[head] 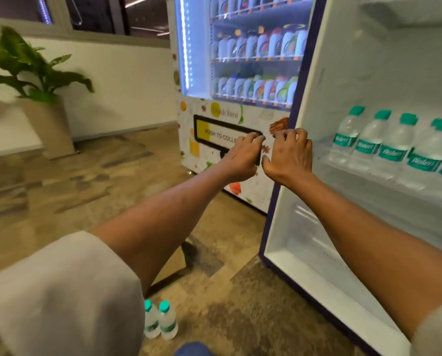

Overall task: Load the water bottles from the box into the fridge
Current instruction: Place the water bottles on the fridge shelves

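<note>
Loading partway: bottle row (392, 147) shelved in fridge (369, 73).
Two floor bottles (160, 319) remaining; left hand (243, 156), right hand (290, 156) empty, fingers loosely curled.

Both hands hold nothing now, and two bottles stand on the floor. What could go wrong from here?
1. The two floor bottles stand loose, close to the person, so a step or a low reach might knock them over.
2. The row of bottles on the fridge shelf stands close together. Pushing another one in could topple one of them.
</note>
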{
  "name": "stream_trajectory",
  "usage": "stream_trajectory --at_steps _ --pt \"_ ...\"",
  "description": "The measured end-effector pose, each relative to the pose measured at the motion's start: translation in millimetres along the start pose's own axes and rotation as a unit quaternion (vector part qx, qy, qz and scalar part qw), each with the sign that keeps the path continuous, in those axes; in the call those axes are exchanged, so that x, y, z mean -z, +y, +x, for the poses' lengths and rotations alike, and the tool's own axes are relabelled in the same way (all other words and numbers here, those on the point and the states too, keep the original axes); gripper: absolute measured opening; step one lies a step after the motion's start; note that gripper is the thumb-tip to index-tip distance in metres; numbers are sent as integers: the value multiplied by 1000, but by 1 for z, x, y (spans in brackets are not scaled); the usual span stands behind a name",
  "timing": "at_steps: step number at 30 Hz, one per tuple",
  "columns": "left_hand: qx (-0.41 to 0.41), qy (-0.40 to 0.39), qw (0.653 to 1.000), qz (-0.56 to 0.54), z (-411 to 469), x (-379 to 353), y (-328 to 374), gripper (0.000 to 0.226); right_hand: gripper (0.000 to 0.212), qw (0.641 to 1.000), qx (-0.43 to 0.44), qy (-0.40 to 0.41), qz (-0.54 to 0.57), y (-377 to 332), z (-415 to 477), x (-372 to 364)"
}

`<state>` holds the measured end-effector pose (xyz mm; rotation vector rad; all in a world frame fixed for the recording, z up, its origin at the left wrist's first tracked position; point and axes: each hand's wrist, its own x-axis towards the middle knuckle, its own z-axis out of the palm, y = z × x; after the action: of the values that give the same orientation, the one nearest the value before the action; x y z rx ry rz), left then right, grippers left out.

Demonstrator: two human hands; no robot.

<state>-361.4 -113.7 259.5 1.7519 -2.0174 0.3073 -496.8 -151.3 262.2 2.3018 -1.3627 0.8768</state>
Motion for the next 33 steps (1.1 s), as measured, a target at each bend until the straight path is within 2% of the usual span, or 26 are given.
stream_trajectory --at_steps 8,18,24,26,29,33 --pt "102 -96 990 28 -112 -44 -70 72 58 993 57 -84 57 -84 -63 -62" --pt "205 -235 950 23 -241 -109 -125 68 58 962 98 -240 87 -166 -160 -143" --pt "249 -328 911 38 -306 -150 -156 57 54 923 119 -341 132 -194 -221 -182" --pt "245 -381 891 42 -323 -159 -163 52 52 898 120 -389 166 -201 -239 -194" --pt "215 -458 859 84 -345 -170 -168 58 52 860 128 -449 206 -211 -262 -210" --pt "190 -461 855 142 -366 -180 -173 43 46 836 143 -483 215 -222 -282 -226"
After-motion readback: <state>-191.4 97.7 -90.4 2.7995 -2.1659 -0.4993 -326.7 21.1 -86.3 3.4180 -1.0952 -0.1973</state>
